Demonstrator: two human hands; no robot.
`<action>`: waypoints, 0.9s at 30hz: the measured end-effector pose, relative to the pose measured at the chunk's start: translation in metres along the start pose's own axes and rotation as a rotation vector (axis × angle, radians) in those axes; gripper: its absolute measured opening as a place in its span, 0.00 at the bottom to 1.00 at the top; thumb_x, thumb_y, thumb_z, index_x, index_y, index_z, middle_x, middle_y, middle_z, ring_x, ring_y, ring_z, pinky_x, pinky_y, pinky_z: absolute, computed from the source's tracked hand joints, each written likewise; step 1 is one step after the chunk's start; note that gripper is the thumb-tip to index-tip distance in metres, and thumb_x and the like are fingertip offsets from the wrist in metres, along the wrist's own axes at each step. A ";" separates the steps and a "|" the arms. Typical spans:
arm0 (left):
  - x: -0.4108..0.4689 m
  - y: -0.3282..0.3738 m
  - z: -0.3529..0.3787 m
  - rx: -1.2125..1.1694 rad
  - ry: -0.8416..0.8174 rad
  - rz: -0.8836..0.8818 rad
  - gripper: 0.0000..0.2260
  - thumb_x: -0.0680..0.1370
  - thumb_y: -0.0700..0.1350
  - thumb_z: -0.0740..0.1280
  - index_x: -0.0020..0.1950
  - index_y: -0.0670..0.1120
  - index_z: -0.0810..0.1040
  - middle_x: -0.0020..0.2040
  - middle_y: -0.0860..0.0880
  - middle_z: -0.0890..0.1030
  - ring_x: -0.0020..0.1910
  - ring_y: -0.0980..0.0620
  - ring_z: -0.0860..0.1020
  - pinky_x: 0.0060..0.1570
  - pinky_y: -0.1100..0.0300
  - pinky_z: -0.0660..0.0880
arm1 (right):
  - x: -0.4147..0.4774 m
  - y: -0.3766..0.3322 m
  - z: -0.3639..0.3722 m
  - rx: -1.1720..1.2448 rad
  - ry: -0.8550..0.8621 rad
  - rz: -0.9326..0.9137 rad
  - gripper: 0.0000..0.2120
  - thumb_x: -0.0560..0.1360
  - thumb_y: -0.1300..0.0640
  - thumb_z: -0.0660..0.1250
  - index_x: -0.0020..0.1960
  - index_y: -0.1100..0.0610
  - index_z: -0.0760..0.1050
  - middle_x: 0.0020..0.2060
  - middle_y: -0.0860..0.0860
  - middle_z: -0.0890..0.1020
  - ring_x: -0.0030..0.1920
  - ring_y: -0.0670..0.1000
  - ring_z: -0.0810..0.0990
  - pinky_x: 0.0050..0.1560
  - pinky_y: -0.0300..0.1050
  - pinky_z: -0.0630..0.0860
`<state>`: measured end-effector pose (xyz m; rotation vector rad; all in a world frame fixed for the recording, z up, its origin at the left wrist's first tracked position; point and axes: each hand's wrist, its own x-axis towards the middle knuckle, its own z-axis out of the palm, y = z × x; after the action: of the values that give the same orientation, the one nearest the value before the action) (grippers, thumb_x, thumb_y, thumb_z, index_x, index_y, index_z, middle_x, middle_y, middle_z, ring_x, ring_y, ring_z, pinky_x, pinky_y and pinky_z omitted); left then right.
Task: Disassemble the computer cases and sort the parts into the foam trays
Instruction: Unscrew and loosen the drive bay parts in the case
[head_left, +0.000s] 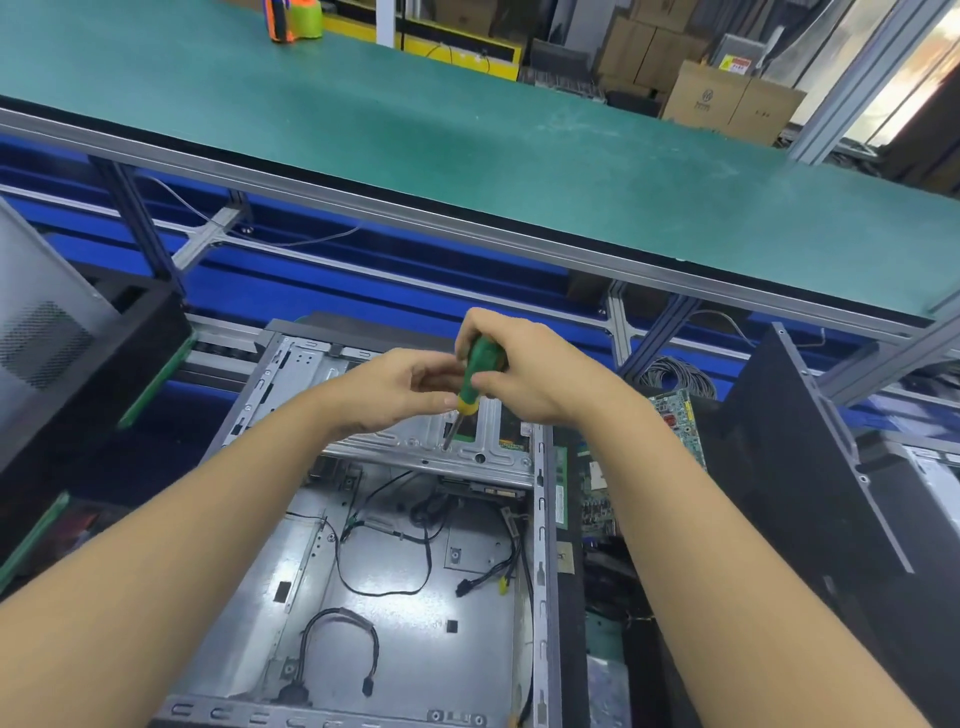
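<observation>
Two hands on one screwdriver (480, 366), working over the far end of the open computer case (467, 670).

Right hand (535, 379): fingers clamped round the green handle from above, placed to supply both turning force and downward pressure.

Left hand (395, 389): fingertips curled in against the lower handle and yellow collar in a light pinch, apparently to hold the shaft in line.

With the shaft tilted, tip set down on the metal drive cage (498, 457) at what looks like a screw position; screw head too small to confirm.

Case laid on its side with the panel off, interior facing up for access. Loose cables (389, 593) strewn across its floor.

Circuit boards (680, 421) stood just beside the case on the right, in a dark holder; cannot tell whether foam.

Judged step: freeing the drive cage, with cage and cables not yet sorted.

Seat the tip square before turning, since a slip risks rounding the head or scoring the sheet metal. Lift any freed screw clear of the cables.
</observation>
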<state>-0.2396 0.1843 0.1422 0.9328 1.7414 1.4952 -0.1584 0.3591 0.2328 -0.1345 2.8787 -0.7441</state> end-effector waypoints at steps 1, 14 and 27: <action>0.001 0.001 0.003 0.048 0.023 -0.010 0.16 0.78 0.34 0.68 0.61 0.51 0.78 0.58 0.55 0.83 0.61 0.56 0.80 0.61 0.63 0.75 | 0.000 0.000 -0.004 0.001 -0.021 -0.006 0.11 0.77 0.63 0.66 0.50 0.48 0.71 0.50 0.50 0.75 0.44 0.53 0.76 0.42 0.47 0.72; 0.001 -0.001 0.028 0.347 0.419 -0.079 0.16 0.65 0.48 0.82 0.44 0.52 0.77 0.39 0.53 0.81 0.36 0.58 0.77 0.39 0.62 0.73 | 0.007 -0.027 0.014 -0.132 0.199 0.059 0.14 0.83 0.48 0.61 0.60 0.58 0.69 0.52 0.54 0.76 0.48 0.56 0.74 0.43 0.49 0.68; 0.003 0.005 0.019 0.398 0.312 0.036 0.11 0.69 0.48 0.78 0.38 0.59 0.77 0.34 0.60 0.79 0.31 0.62 0.72 0.33 0.67 0.67 | 0.000 -0.036 0.014 -0.177 0.158 0.256 0.22 0.81 0.39 0.58 0.65 0.55 0.68 0.60 0.53 0.71 0.60 0.57 0.70 0.48 0.52 0.68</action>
<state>-0.2248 0.1978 0.1443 0.9647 2.3197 1.3992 -0.1541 0.3205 0.2381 0.2798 3.0257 -0.4719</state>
